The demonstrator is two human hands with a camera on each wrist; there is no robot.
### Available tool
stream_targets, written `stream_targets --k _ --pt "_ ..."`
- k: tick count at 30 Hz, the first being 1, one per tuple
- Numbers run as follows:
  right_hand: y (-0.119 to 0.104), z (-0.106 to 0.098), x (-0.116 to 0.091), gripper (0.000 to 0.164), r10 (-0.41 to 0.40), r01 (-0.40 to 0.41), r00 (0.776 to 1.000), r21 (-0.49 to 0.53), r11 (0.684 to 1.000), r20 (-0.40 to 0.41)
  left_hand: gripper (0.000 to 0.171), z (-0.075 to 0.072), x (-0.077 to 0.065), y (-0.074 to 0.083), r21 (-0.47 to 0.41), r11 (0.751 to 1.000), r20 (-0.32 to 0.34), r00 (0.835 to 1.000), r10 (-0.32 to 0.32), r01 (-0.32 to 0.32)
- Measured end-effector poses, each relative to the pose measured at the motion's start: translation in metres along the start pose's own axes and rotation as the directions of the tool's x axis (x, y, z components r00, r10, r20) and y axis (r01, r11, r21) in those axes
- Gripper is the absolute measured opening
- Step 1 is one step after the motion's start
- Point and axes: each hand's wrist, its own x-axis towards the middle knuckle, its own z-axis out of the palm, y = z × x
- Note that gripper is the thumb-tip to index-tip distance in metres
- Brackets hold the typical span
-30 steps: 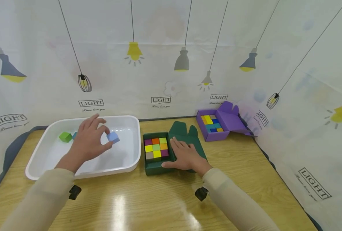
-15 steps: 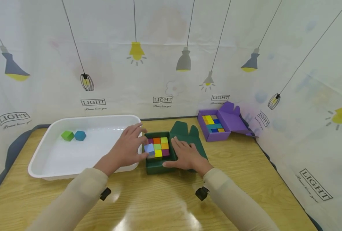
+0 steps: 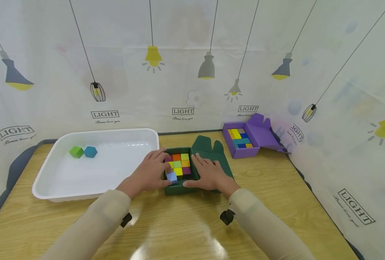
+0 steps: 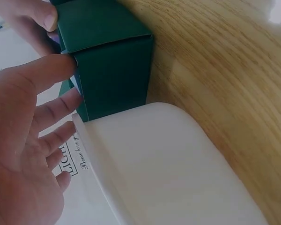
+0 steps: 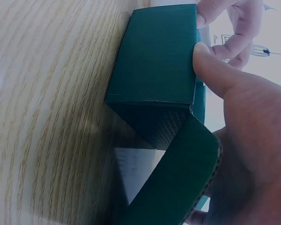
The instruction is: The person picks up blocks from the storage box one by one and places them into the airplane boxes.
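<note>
My left hand (image 3: 148,171) pinches a light blue cube (image 3: 172,177) between thumb and fingers, over the near left corner of a green box (image 3: 179,190). Inside the box, rows of coloured cubes (image 3: 177,164) show yellow, orange, purple and light green tops. My right hand (image 3: 208,173) rests on the right side of that box, its fingers lying straight over the folded-back lid (image 3: 223,164) and its thumb at the front edge. In the left wrist view the green box (image 4: 114,75) hides most of the cube; from the right wrist the box's front wall (image 5: 154,56) is seen.
A white tray (image 3: 95,196) stands left of the green box, close against it, with a green cube (image 3: 76,152) and a teal cube (image 3: 90,152) inside. Farther back on the right is a purple box (image 3: 242,153) of coloured blocks, lid open. A printed curtain (image 3: 130,90) hangs behind the table.
My left hand has carried the light blue cube rightward from above the white tray to the green box, then down to its near left corner. The right hand has stayed on the box.
</note>
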Motion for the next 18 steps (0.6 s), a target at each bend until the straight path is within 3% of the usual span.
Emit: stream_targets --k 5,10,14,18 --pt "0.000 0.001 0.001 0.105 -0.003 0.003 1.000 -0.008 1.000 0.005 0.029 0.003 0.005 -0.001 0.005 0.998 0.086 0.994 -0.069 0.069" --pt "0.001 0.002 0.002 0.105 0.002 -0.002 1.000 -0.020 1.000 0.009 0.024 0.001 0.012 0.001 0.001 0.989 0.179 0.973 -0.146 0.148" --pt "0.001 0.002 0.001 0.106 0.004 -0.004 1.000 -0.025 1.000 -0.001 0.020 -0.004 0.017 0.006 0.010 0.984 0.226 0.958 -0.174 0.176" --pt "0.000 0.002 0.001 0.105 0.001 -0.001 1.000 -0.031 1.000 -0.007 0.017 -0.004 0.021 0.009 0.035 0.983 0.236 0.954 -0.183 0.180"
